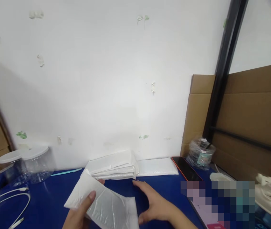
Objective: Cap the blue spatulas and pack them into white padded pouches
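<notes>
My left hand (80, 210) grips a flat white padded packet (109, 203) in a shiny clear wrapper, thumb on top and fingers beneath. The packet is tilted above the blue table, its lower edge cut off by the frame. Close to its right end, my right hand (153, 203) is open, thumb and fingers spread apart. Whether the right thumb touches the packet's edge I cannot tell. Behind both hands lies a stack of similar white packets (113, 167) against the wall. One more white packet (158, 167) lies flat to the right of that stack.
Two clear jars with white lids (36, 165) and a light blue pen-like stick (66, 172) stand and lie at the left, near a white cable (29, 198). On the right are a phone (186, 168), a plastic-wrapped bundle (201, 154) and cardboard (252, 111).
</notes>
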Demonstrator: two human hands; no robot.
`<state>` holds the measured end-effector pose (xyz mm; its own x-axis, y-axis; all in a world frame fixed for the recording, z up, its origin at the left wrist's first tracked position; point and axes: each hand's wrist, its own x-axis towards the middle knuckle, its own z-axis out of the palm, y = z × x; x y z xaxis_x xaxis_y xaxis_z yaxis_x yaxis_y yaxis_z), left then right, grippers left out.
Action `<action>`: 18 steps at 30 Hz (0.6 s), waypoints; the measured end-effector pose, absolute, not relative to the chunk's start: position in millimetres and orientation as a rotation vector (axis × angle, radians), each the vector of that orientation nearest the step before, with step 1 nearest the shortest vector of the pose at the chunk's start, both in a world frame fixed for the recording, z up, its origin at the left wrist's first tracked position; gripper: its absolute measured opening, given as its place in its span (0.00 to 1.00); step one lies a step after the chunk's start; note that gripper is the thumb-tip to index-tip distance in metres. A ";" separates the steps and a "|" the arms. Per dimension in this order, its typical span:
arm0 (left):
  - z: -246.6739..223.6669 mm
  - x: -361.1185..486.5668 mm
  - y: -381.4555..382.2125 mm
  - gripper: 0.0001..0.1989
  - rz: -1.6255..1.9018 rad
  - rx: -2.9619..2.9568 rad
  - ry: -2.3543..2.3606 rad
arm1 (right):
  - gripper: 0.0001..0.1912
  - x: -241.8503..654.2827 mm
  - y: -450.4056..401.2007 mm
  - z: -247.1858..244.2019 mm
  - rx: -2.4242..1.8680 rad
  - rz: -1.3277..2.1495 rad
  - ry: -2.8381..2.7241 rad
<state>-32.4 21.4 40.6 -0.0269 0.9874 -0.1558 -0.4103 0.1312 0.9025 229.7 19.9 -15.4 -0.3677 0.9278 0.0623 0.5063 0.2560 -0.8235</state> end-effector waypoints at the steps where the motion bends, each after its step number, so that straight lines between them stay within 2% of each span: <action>1: 48.2 -26.0 17.7 0.27 1.326 0.763 1.028 | 0.60 227.7 21.5 -20.0 -1.298 0.963 -2.066; 3: 62.2 -13.9 11.9 0.24 1.344 0.770 1.070 | 0.68 222.3 25.0 -30.1 -1.251 0.897 -2.192; 6: 81.1 4.6 5.7 0.22 1.388 0.802 1.106 | 0.71 216.4 28.3 -41.2 -1.189 0.861 -2.246; 15: 113.1 39.3 -17.6 0.19 1.525 0.896 1.092 | 0.72 210.6 22.0 -35.3 -1.251 0.800 -2.155; 18: 113.2 38.2 -24.5 0.17 1.528 0.850 1.060 | 0.67 205.8 16.7 -32.0 -1.241 0.827 -2.076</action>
<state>38.2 -24.5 113.2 -0.2048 0.9788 -0.0088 -0.3512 -0.0650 0.9340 205.8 16.7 -32.0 -0.4009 0.9019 0.1605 0.5441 0.3755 -0.7503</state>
